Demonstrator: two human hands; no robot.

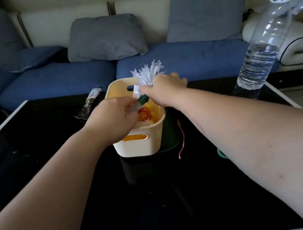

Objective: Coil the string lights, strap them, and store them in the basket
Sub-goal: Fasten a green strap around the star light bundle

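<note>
Holding the string lights (148,74) over the basket (141,145).
Right hand (162,89) clenches them in a bunch; left hand (114,116) pinches the green plug (143,98) end.

Reaching in from lower left with bare left hand (114,116), fingers curled, pinching the green end of the string lights (148,72) at centre frame. Stretching in from lower right with right hand (162,90), knuckles up, gripping the bundle.

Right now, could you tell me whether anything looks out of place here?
A thin red strap lies loose on the black glass table beside the cream plastic basket, and the clear plastic water bottle stands near the table's right edge.
</note>
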